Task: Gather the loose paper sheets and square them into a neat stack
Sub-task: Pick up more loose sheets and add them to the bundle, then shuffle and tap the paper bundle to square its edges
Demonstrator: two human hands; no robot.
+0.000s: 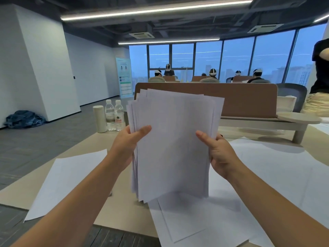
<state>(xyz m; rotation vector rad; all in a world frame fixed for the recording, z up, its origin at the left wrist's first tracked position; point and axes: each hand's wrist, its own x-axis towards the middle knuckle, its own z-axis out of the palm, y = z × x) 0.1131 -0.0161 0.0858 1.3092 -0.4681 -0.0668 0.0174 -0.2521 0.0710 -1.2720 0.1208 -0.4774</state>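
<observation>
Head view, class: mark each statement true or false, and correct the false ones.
1. The left hand and right hand both grip the bundle, held upright. True.
2. The bundle's edges are flush. False: it is fanned, with stepped edges.
3. Some loose sheets lie on the table. True.
4. One bottle stands on the table. False: two bottles stand there.

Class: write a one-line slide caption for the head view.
The left hand and right hand hold an unsquared paper bundle upright over loose sheets on the table.
</observation>
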